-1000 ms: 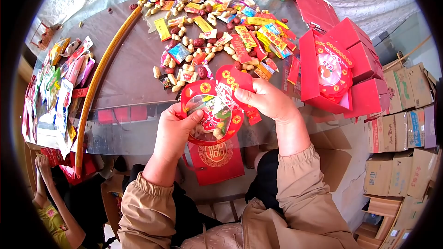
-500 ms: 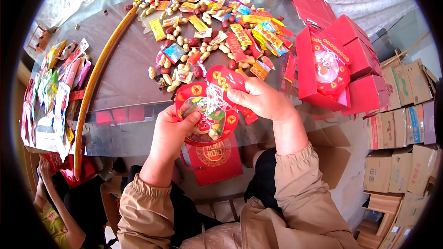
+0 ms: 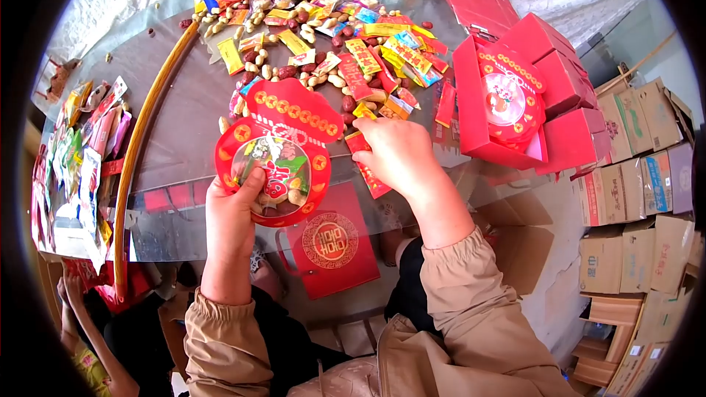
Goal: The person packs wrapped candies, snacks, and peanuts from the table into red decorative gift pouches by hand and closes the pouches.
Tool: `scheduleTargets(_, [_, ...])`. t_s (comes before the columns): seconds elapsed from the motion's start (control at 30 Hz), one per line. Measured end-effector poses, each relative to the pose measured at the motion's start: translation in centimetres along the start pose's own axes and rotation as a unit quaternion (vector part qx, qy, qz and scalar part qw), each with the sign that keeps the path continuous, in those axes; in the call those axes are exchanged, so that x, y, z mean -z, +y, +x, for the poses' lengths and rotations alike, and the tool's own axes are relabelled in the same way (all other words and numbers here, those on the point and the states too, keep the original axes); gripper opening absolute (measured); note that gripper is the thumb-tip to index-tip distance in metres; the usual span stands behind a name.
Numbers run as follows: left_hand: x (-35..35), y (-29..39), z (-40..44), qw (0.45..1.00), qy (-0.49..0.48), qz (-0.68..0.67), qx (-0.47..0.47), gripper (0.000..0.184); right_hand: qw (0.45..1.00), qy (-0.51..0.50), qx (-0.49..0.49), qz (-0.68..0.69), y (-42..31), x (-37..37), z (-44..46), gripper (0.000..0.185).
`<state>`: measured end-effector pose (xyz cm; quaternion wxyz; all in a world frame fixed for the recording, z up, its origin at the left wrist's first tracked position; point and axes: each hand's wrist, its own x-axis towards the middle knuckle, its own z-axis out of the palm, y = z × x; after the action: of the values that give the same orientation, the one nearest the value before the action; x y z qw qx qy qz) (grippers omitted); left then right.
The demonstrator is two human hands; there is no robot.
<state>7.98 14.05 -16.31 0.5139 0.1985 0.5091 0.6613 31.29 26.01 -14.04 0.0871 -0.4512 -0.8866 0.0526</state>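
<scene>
Now the left hand is gripping the red bag alone, freeing the right hand. Right fingers' grip I cannot tell.

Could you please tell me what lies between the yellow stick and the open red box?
In the head view: peanuts, probable red dates, wrapped sweets, and the held red bag.
</scene>
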Motion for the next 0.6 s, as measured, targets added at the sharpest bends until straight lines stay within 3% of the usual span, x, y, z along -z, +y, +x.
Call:
scheduleTargets(0.13, [-0.1, -0.3, -0.2, 1.0, -0.015, 0.013, 0.016, 0.02, 1.0, 0.007, 0.014, 0.024, 0.5, -0.9, 0.2, 0.041])
scheduleTargets(0.23, [-0.3, -0.3, -0.3, 0.999, -0.035, 0.022, 0.02, 0.02, 0.992, -0.016, -0.009, 0.122, 1.2, -0.9, 0.5, 0.036])
scheduleTargets(0.33, [-0.1, -0.3, -0.4, 0.998, -0.044, 0.031, 0.024, 0.02, 0.967, -0.026, -0.098, 0.233, 1.1, 2.0, 0.9, 0.029])
scheduleTargets(0.4, [0.0, -0.3, -0.4, 0.998, -0.049, 0.039, 0.03, 0.02, 0.932, 0.084, -0.11, 0.334, 3.1, 1.4, 1.2, 0.022])
scheduleTargets(0.47, [-0.2, -0.3, -0.5, 0.997, -0.057, 0.03, 0.033, 0.02, 0.862, 0.199, -0.092, 0.456, 3.2, 2.1, 1.2, 0.022])
scheduleTargets(0.53, [0.0, -0.4, -0.5, 0.996, -0.066, 0.04, 0.042, 0.02, 0.752, 0.202, -0.099, 0.619, 3.3, 2.6, 1.2, 0.028])
scheduleTargets(0.6, [-0.2, -0.4, -0.5, 0.996, -0.069, 0.039, 0.045, 0.021, 0.702, 0.207, -0.096, 0.675, 3.2, 2.7, 1.1, 0.034])
